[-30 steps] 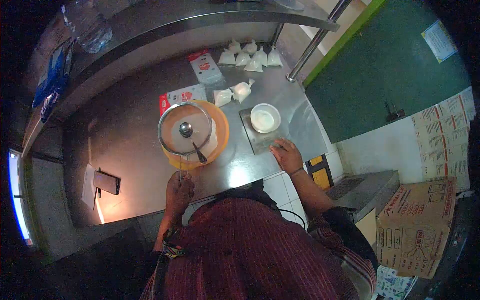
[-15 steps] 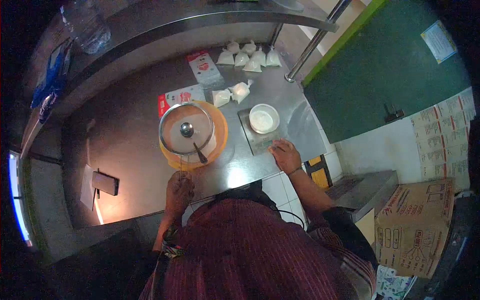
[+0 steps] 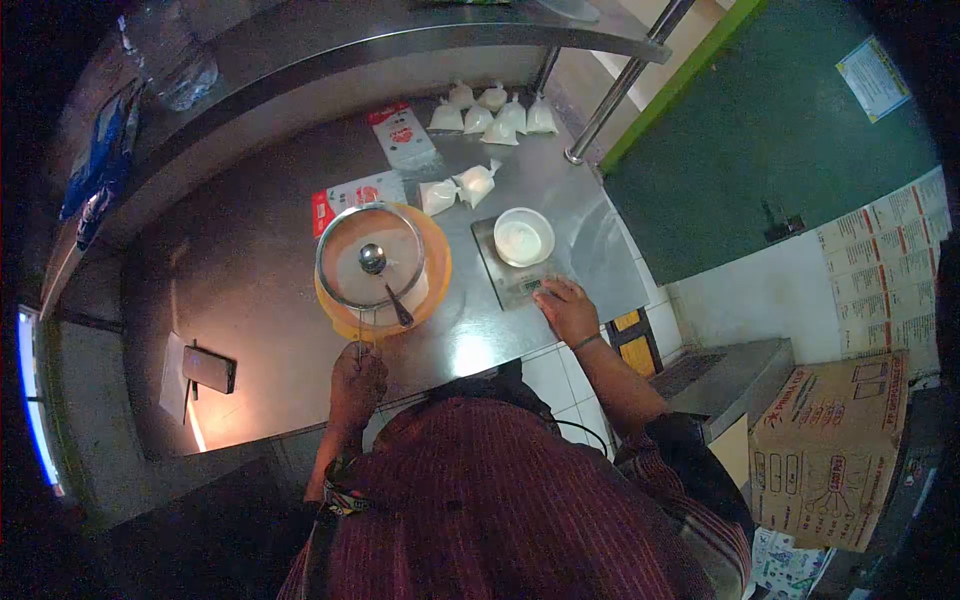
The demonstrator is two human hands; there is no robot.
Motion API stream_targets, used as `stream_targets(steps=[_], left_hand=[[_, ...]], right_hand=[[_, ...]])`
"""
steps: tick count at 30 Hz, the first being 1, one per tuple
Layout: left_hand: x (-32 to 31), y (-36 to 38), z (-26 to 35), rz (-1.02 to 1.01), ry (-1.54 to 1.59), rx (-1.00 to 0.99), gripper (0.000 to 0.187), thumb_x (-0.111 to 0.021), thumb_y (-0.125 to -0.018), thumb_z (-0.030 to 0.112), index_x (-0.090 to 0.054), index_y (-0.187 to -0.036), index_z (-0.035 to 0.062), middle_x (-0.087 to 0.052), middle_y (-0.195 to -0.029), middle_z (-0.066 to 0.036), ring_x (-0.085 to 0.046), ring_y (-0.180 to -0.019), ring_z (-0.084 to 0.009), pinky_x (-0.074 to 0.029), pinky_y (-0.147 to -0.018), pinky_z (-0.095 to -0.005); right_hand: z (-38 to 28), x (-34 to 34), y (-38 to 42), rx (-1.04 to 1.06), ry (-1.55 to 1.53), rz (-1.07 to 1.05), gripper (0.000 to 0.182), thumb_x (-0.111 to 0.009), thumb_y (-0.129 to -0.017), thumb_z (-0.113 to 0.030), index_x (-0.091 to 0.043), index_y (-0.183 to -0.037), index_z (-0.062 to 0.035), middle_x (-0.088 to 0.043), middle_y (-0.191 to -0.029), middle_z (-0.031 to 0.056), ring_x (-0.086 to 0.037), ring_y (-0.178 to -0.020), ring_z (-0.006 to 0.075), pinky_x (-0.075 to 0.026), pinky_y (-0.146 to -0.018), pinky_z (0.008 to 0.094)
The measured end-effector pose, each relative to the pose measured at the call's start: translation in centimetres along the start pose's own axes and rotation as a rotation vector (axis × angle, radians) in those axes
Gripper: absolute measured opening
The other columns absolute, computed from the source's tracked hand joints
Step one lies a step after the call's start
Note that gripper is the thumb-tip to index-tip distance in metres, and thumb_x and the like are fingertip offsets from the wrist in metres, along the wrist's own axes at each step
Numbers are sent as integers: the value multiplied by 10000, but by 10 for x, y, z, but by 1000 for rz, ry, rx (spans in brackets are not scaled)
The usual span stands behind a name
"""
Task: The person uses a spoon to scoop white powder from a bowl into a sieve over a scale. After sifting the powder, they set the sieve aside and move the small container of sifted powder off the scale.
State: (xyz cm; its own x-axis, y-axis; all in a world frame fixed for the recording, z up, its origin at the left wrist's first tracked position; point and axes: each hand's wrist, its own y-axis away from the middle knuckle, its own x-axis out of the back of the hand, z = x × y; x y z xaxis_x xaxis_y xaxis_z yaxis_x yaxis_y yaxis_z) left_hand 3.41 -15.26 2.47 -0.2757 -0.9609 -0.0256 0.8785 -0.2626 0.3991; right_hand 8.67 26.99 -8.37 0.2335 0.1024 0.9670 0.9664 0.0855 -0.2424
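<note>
My left hand [image 3: 358, 385] is closed round the wire handle of a round sieve [image 3: 322, 275], which rests over a yellow-orange basin [image 3: 441, 270]. A metal spoon [image 3: 399, 308] with a dark handle lies in the sieve, near a shiny round metal piece [image 3: 372, 258]. To the right, a flat kitchen scale [image 3: 493, 262] bears a white bowl [image 3: 540, 218] with white powder in it. My right hand [image 3: 567, 310] is at the scale's front edge, fingers reaching onto its panel and holding nothing.
Tied bags of white powder [image 3: 503, 125] stand at the back, with two more bags [image 3: 474, 184] nearer. Red-and-white printed packets [image 3: 405, 137] lie beside them. A phone [image 3: 210, 369] leans at the left. A metal shelf [image 3: 400, 38] overhangs the steel table [image 3: 220, 270]; a cardboard box [image 3: 830, 450] stands right.
The view has shifted very slightly. Both hands stay in nearly the same places, the left on the sieve handle and the right at the scale's front edge.
</note>
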Motion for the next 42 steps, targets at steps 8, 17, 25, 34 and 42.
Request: stream_targets(steps=[8, 17, 25, 34, 42], left_hand=[[2, -1, -3, 1, -10, -29, 100, -519, -1012, 161, -536, -989, 65, -489, -706, 26, -439, -557, -69, -372, -493, -251], [1, -4, 6, 14, 2, 34, 120, -536, -1019, 182, -551, -974, 71, -502, -709, 24, -452, -563, -73, -376, -500, -250], [2, -5, -3, 25, -6, -10, 116, -530, -1013, 164, -529, -937, 76, -497, -704, 23, -440, -559, -75, -367, -491, -259], [2, -4, 6, 17, -27, 14, 60, -524, -997, 121, -548, -975, 70, -496, -699, 26, -450, -569, -72, -379, -501, -256], [4, -5, 0, 16, -28, -42, 125, -539, -1031, 178, -563, -999, 60, -497, -697, 22, -460, -583, -79, -388, -517, -257]], right_hand=[[3, -2, 1, 32, 14, 21, 303, -642, -892, -198, -711, -1180, -261, -640, -1345, 27, -575, -1271, 318, -499, -1038, 423], [5, -6, 2, 73, 42, 57, 282, -659, -881, -202, -725, -1154, -239, -647, -1305, 26, -583, -1246, 307, -489, -1033, 425], [-1, 3, 0, 70, 66, 7, 306, -634, -877, -182, -722, -1168, -217, -649, -1319, 37, -558, -1277, 312, -450, -1085, 434], [-1, 2, -1, 68, 45, 27, 323, -637, -866, -166, -718, -1175, -217, -645, -1323, 32, -567, -1269, 303, -447, -1097, 422], [-4, 3, -3, 26, -22, 137, 206, -751, -852, -218, -760, -1056, -193, -664, -1185, 15, -617, -1163, 291, -516, -984, 419]])
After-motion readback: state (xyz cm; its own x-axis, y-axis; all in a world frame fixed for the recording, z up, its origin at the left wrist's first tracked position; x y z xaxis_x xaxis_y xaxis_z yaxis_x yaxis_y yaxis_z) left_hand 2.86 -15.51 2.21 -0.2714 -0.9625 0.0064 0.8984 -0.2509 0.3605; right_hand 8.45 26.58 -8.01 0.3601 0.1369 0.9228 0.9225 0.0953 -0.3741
